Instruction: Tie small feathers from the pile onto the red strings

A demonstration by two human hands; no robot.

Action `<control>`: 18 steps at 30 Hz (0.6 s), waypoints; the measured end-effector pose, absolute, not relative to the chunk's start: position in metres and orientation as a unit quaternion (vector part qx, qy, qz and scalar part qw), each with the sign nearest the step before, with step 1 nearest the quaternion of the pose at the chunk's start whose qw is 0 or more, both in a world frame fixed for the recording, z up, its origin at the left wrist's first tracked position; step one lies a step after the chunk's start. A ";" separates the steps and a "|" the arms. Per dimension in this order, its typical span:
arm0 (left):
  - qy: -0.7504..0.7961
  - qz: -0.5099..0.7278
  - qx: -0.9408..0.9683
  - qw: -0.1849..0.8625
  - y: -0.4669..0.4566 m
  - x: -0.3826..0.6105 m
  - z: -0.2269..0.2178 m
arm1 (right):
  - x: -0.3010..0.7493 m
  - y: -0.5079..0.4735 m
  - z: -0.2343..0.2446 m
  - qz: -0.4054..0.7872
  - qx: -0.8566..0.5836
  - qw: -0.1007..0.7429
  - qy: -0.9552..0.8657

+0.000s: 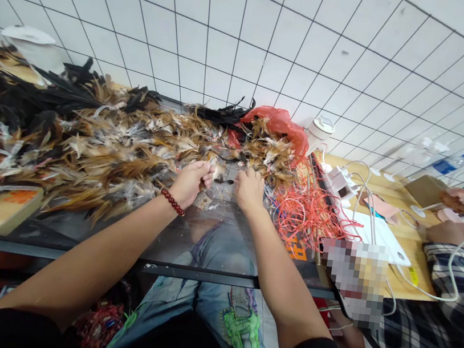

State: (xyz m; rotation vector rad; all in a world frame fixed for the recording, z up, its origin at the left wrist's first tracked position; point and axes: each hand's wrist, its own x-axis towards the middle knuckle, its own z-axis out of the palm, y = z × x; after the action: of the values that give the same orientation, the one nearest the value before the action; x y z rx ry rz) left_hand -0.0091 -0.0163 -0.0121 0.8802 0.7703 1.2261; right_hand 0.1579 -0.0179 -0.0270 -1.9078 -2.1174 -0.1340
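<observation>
My left hand (194, 183), with a dark red bead bracelet (173, 202) on its wrist, is closed in a pinch beside the heap of brown feathers (125, 165). Pale and brown feather bits (218, 172) show at its fingertips. Just to the right, my right hand (249, 190) has its fingers bent together and pointing down; what they hold, if anything, is hidden. A small dark feather (225, 182) lies between the two hands. Beyond my right hand sits a smaller clump of brown feathers (267, 156), in front of a red plastic bag (280, 124).
Tangled red string (311, 211) lies to the right, beside a white power adapter (342, 185) with cables. A pixelated phone-like object (352, 283) rests at the table's front edge. Long black feathers (31, 94) lie left. A co-worker's plaid sleeve (454, 280) is at far right.
</observation>
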 end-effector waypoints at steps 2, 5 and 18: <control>0.352 0.540 0.412 0.644 -0.016 -0.008 -0.013 | 0.157 -0.021 -0.026 -0.056 -0.643 0.155 -0.748; 0.385 0.516 0.458 0.613 -0.019 -0.005 -0.015 | 0.153 -0.027 -0.023 -0.066 -0.608 0.166 -0.774; 0.369 0.542 0.398 0.642 -0.018 -0.008 -0.009 | 0.165 -0.020 -0.019 0.047 -0.619 0.363 -0.694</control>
State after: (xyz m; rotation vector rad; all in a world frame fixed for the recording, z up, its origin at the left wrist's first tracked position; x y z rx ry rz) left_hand -0.0075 -0.0181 -0.0085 0.9061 0.8409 1.2365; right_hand 0.1645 -0.0202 -0.0190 -1.5945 -1.7873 0.1211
